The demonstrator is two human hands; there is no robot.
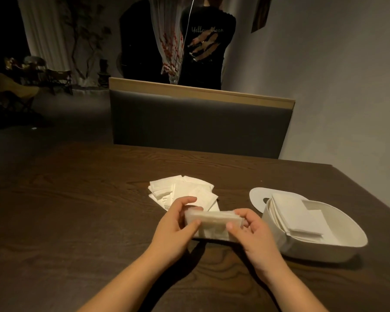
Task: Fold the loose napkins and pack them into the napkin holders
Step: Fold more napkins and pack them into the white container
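Spanning both hands' grip, folded napkin stack (213,220).

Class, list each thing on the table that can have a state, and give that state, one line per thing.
Napkin stack: folded, held over the table by both hands.
Left hand: grips the stack's left end.
Right hand: grips its right end.
Loose napkins: spread on the table.
Napkin holder: open, partly filled.
Lid: off, behind the holder.

Napkin holder (313,242) sits on table (77,210), folded napkins (295,217) inside, lid (258,197) just behind it. Left of holder: napkin stack (214,224) between left hand (176,224) and right hand (254,230); loose napkins (180,190) behind that.
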